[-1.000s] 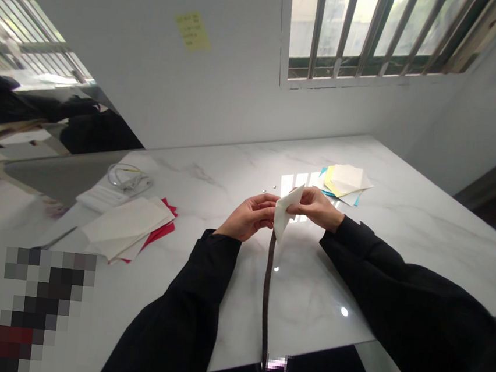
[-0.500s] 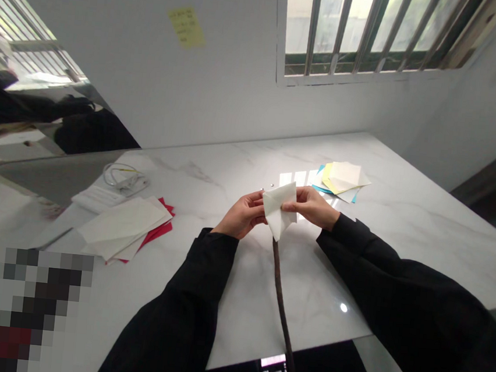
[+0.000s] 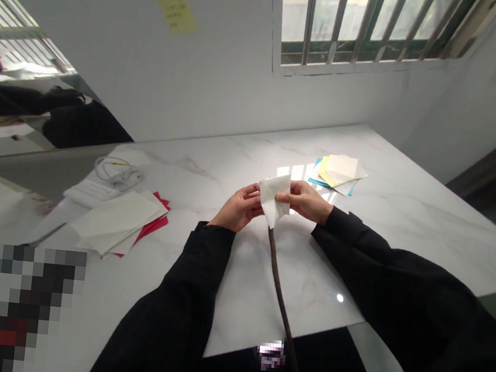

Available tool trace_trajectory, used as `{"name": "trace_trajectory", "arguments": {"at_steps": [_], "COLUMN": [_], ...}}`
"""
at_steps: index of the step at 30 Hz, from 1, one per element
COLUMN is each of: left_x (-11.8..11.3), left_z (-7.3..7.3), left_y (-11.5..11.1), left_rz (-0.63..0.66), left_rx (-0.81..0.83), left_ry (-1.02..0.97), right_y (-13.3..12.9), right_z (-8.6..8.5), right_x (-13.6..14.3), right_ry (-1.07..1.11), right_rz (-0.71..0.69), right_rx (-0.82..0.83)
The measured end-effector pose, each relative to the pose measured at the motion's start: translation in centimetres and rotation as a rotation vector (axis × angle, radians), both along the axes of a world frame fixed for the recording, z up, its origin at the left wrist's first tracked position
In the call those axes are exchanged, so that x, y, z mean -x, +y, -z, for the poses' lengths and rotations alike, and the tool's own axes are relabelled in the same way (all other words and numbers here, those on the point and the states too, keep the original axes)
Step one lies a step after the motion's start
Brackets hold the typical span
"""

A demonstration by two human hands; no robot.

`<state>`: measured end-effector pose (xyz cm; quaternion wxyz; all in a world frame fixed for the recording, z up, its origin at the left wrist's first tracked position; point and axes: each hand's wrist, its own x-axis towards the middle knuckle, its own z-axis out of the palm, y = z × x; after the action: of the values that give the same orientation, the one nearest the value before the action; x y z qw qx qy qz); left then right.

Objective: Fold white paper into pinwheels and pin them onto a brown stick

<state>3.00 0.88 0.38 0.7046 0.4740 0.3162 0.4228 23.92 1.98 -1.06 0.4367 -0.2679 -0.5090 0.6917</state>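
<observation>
A folded off-white paper [image 3: 274, 199] is held up between my two hands over the marble-patterned table [image 3: 196, 175]. My left hand [image 3: 238, 207] is closed on its left edge, with some fingers behind the sheet. On the right side, my right hand [image 3: 310, 201] pinches the paper, thumb in front and the other fingers behind. A thin brown stick [image 3: 279, 285] runs from the paper's lower corner down past the table's front edge. Its top end is hidden by the paper.
Off-white sheets [image 3: 117, 220] lie over red paper [image 3: 152, 230] at the left, near a coiled white cable [image 3: 117, 174]. Yellow, cream and blue papers [image 3: 339, 170] are stacked behind my right hand. A barred window [image 3: 368, 28] and yellow note [image 3: 176, 10] are on the wall.
The whole view has shifted a little, so things appear slightly higher and further left. The paper looks a bit flatter toward the camera. Both hands keep their hold on it.
</observation>
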Motion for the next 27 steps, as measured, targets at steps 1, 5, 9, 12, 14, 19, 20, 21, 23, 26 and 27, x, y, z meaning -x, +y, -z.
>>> {"name": "trace_trajectory", "arguments": {"at_steps": [1,5,9,12,14,19,20,21,23,26,27], "left_x": [0.0,0.0,-0.1,-0.1,0.0,0.0,0.0,0.0,0.0,0.1,0.1], "left_z": [0.0,0.2,0.5,0.7,0.7,-0.2,-0.5,-0.8,-1.3,-1.6,-1.6], "left_y": [0.0,0.2,0.4,0.5,0.5,0.0,-0.1,-0.3,-0.5,-0.8,-0.9], "left_rz": [0.002,0.008,0.005,0.012,0.017,0.049,0.066,0.084,0.119,0.152,0.155], "left_rx": [0.003,0.023,0.023,0.019,0.019,0.019,0.015,0.008,-0.012,-0.035,-0.038], "left_ry": [-0.004,-0.018,-0.012,-0.006,-0.006,0.000,0.000,-0.004,-0.015,-0.029,-0.032], "right_y": [0.0,0.0,0.0,0.1,0.1,0.2,0.2,0.2,0.3,0.3,0.3], "right_z": [0.0,-0.3,-0.3,-0.1,0.0,0.0,0.0,0.0,-0.1,-0.3,-0.4], "right_x": [0.0,0.0,-0.1,-0.1,-0.1,-0.3,-0.4,-0.5,-0.5,-0.5,-0.4], "right_ry": [0.012,0.040,0.030,0.031,0.031,0.044,0.052,0.058,0.072,0.121,0.140], "right_rz": [-0.004,-0.015,-0.028,-0.029,-0.022,-0.044,-0.065,-0.085,-0.115,-0.112,-0.103], "right_rx": [0.004,0.008,0.015,0.019,0.021,0.011,0.006,-0.004,-0.039,-0.128,-0.158]}}
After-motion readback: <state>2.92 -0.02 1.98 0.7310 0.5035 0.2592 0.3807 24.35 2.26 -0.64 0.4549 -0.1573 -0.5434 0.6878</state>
